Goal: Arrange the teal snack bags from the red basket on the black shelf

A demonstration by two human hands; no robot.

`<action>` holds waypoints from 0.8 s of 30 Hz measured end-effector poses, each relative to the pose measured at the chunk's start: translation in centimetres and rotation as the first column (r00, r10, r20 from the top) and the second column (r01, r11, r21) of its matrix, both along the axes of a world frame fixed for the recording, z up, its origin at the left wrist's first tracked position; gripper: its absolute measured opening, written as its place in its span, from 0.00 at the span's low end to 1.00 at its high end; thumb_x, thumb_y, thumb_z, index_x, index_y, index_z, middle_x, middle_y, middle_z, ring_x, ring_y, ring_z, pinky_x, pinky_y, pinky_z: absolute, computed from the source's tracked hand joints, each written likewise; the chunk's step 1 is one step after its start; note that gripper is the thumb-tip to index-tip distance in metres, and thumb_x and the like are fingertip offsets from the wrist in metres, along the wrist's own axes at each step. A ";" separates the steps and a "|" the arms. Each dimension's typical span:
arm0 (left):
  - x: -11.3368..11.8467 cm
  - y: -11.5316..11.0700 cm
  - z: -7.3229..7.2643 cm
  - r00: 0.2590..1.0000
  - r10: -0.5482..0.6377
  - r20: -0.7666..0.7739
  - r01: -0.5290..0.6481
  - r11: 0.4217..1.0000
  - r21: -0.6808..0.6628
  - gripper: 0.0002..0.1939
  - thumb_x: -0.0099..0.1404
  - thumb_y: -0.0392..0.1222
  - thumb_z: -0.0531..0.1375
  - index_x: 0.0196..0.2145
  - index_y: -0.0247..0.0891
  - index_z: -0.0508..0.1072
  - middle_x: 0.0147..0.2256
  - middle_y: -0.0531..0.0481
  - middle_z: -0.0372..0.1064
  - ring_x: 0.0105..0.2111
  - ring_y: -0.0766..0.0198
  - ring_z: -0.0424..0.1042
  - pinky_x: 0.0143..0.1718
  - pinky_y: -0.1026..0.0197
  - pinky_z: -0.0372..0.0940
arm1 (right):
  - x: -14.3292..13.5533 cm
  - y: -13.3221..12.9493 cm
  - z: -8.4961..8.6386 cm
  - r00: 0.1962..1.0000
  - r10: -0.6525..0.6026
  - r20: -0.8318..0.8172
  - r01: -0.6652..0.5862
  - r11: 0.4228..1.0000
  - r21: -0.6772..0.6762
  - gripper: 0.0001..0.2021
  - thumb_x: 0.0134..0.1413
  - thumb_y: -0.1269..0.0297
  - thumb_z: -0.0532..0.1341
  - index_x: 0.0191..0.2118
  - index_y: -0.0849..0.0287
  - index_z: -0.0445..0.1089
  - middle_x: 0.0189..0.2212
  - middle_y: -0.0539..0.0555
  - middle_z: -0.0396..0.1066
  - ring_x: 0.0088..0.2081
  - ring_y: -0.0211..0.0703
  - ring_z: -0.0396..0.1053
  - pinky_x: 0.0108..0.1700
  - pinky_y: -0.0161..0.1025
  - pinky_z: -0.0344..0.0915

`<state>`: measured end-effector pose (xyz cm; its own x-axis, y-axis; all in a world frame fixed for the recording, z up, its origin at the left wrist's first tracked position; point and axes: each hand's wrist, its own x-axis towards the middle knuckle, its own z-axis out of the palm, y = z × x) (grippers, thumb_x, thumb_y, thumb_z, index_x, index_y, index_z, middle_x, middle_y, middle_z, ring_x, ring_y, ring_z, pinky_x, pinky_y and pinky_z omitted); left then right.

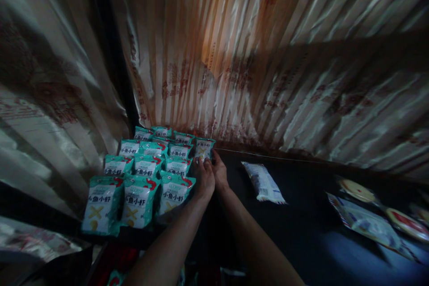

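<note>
Rows of teal-and-white snack bags [136, 200] stand upright at the left end of a black surface. At the right end of the back row is one such bag [203, 148], between my two hands. My left hand [204, 178] has its fingers pressed at the lower front of this bag. Against its right side is my right hand [219, 170], with the fingers closed in around the lower edge. The fingertips of both hands nearly meet. Part of the bag's bottom is hidden behind them.
A white-and-blue packet [263, 182] lies on the black surface [268, 223] right of my hands. Farther right are another flat packet [368, 223] and round packaged items [358, 191]. Wrinkled printed sheeting [234, 76] hangs behind, with a dark post [114, 49] at left.
</note>
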<state>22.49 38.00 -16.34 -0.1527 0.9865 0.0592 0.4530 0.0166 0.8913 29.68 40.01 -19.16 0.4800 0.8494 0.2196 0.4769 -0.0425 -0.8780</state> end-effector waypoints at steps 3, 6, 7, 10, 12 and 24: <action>-0.2 -0.3 0.1 0.998 -0.040 -0.044 0.042 0.998 0.040 0.18 0.64 0.37 0.47 0.48 0.28 0.68 0.55 0.33 0.60 0.59 0.50 0.55 0.60 0.48 0.49 | 0.3 -0.1 -0.1 1.000 0.005 -0.010 -0.005 1.000 -0.025 0.24 0.48 0.64 0.60 0.54 0.54 0.64 0.39 0.53 0.75 0.37 0.44 0.74 0.40 0.39 0.69; -0.5 -0.6 -0.3 0.995 -0.075 -0.063 0.082 0.989 0.121 0.17 0.64 0.35 0.47 0.46 0.33 0.70 0.54 0.38 0.63 0.60 0.51 0.53 0.61 0.48 0.49 | 0.3 -0.2 -0.1 0.999 0.035 0.003 -0.035 0.999 0.005 0.24 0.47 0.65 0.59 0.53 0.54 0.65 0.41 0.53 0.75 0.40 0.44 0.73 0.43 0.39 0.68; -0.5 -0.7 -0.5 0.995 -0.074 -0.064 0.082 0.988 0.134 0.17 0.64 0.35 0.48 0.46 0.34 0.70 0.53 0.39 0.63 0.60 0.51 0.52 0.61 0.47 0.49 | 0.2 -0.2 -0.2 0.999 0.043 0.006 -0.043 0.999 0.015 0.23 0.47 0.65 0.59 0.53 0.54 0.65 0.42 0.53 0.75 0.41 0.44 0.72 0.44 0.40 0.68; -0.1 -0.3 -1.1 0.997 -0.070 -0.043 0.075 0.985 0.157 0.17 0.65 0.35 0.47 0.48 0.35 0.69 0.52 0.40 0.64 0.60 0.50 0.53 0.61 0.45 0.49 | 0.0 -0.3 -0.3 0.999 0.047 0.014 -0.047 0.999 0.010 0.24 0.47 0.65 0.59 0.54 0.55 0.65 0.43 0.55 0.74 0.43 0.46 0.72 0.45 0.41 0.67; 0.6 0.0 -1.5 0.995 -0.099 -0.011 0.099 0.979 0.178 0.18 0.65 0.35 0.48 0.49 0.36 0.68 0.51 0.41 0.65 0.60 0.51 0.54 0.61 0.45 0.49 | -0.1 -0.4 -0.3 0.998 0.048 0.028 -0.047 0.999 -0.010 0.26 0.48 0.64 0.58 0.55 0.57 0.63 0.45 0.56 0.73 0.44 0.47 0.71 0.47 0.42 0.67; 0.2 1.2 -1.5 0.996 -0.082 0.026 0.081 0.996 0.032 0.19 0.62 0.34 0.50 0.51 0.35 0.67 0.55 0.40 0.62 0.58 0.53 0.57 0.60 0.49 0.50 | -0.4 -1.0 0.1 0.992 0.094 0.081 -0.088 0.993 -0.080 0.27 0.48 0.66 0.55 0.57 0.60 0.61 0.51 0.60 0.68 0.51 0.51 0.67 0.53 0.47 0.63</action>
<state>22.67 39.23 -17.81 -0.0736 0.9935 0.0869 0.4274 -0.0472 0.9028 29.27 39.05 -19.02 0.3823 0.9045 0.1892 0.5545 -0.0608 -0.8300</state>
